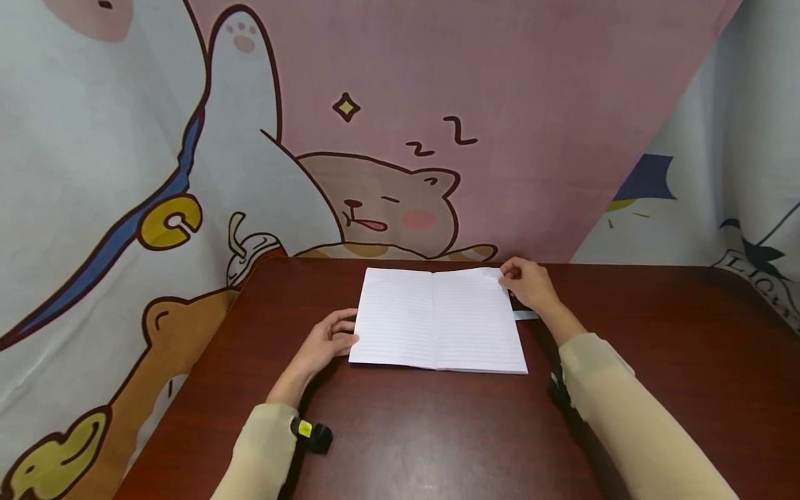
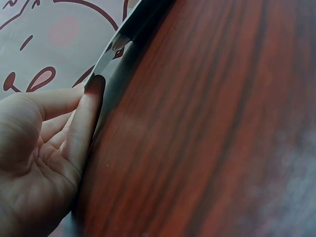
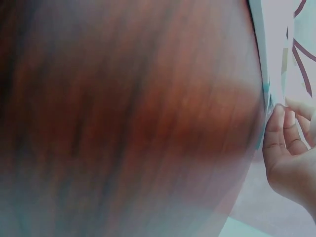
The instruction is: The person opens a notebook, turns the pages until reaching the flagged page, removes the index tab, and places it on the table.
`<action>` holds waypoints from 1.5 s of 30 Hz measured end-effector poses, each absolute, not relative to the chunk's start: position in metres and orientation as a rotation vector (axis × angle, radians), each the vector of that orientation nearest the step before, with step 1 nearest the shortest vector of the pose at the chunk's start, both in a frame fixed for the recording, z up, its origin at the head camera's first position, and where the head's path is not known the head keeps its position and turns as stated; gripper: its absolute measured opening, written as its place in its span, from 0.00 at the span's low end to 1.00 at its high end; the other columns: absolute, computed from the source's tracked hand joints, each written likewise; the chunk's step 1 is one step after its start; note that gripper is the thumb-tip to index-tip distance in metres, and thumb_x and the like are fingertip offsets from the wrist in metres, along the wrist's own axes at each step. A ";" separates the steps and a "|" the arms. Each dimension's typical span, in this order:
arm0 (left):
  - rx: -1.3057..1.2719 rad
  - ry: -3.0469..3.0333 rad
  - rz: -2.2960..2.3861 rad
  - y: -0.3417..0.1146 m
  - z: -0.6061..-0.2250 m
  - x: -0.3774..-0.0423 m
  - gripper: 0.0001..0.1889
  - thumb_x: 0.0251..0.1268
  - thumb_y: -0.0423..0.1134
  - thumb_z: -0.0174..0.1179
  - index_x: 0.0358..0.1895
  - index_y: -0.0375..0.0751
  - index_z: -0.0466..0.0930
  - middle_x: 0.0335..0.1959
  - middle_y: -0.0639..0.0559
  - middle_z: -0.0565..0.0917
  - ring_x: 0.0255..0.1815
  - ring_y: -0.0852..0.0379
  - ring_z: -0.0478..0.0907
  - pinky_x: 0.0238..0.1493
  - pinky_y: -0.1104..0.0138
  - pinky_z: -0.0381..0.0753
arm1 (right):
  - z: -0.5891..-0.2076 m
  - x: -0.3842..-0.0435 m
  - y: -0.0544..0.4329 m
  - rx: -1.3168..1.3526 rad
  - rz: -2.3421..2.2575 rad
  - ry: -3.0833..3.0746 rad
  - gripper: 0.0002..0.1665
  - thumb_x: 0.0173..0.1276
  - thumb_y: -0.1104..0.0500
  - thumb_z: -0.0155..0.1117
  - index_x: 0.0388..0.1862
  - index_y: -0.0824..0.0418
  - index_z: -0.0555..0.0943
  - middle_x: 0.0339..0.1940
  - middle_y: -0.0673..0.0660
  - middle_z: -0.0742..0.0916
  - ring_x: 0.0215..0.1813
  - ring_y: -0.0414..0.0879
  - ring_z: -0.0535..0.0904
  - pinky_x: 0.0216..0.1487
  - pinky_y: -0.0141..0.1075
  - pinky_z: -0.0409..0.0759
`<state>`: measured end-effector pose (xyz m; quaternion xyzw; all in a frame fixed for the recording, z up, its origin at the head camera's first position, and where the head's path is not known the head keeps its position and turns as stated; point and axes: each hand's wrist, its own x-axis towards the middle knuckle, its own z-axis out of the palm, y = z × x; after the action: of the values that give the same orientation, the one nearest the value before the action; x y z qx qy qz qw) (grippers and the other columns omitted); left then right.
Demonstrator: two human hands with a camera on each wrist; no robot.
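Observation:
An open notebook [image 1: 400, 316] with blank lined pages lies spread over the dark wooden table [image 1: 450, 430]. At its left edge, toward the lower half, my left hand [image 1: 321, 346] pinches the notebook between thumb and fingers; the left wrist view shows the thumb and a finger meeting at the thin edge [image 2: 104, 60]. My right hand [image 1: 531, 285] pinches the upper right corner of the right page with thumb and forefinger. In the right wrist view, the fingertips of that hand [image 3: 291, 148] meet at the edge of the pages [image 3: 272, 44].
A pale flat strip [image 1: 526, 315] sticks out from beneath the notebook's right side, below the right hand. Behind the table hangs a cloth [image 1: 531, 125] printed with cartoon animals, reaching down along the left side too. Each wrist wears a small black camera [image 1: 320, 437].

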<state>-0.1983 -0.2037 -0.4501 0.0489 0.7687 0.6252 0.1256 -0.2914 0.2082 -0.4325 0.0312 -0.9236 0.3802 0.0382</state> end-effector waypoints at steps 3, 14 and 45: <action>0.160 2.232 1.825 -0.204 -0.452 -0.198 0.29 0.70 0.28 0.58 0.73 0.34 0.62 0.58 0.29 0.77 0.43 0.64 0.82 0.43 0.70 0.84 | -0.432 -0.290 0.207 0.102 1.159 -2.832 0.10 0.71 0.63 0.63 0.48 0.66 0.80 0.37 0.62 0.82 0.34 0.49 0.79 0.33 0.32 0.76; 0.169 2.230 1.834 -0.205 -0.452 -0.198 0.30 0.69 0.27 0.58 0.73 0.33 0.62 0.57 0.32 0.77 0.41 0.66 0.82 0.43 0.70 0.84 | -0.426 -0.286 0.198 0.155 1.128 -2.777 0.12 0.72 0.64 0.60 0.51 0.67 0.81 0.49 0.67 0.84 0.49 0.58 0.80 0.48 0.46 0.79; 0.173 2.236 1.828 -0.206 -0.451 -0.200 0.29 0.69 0.27 0.58 0.73 0.35 0.63 0.57 0.31 0.77 0.42 0.64 0.83 0.44 0.69 0.84 | -0.409 -0.277 0.166 0.376 1.296 -2.799 0.18 0.75 0.53 0.60 0.56 0.60 0.83 0.58 0.62 0.85 0.55 0.57 0.80 0.53 0.47 0.77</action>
<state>-0.1997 -0.2059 -0.4512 0.0593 0.7669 0.6269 0.1239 -0.2769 0.1662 -0.4087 0.1210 -0.9006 0.4172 0.0172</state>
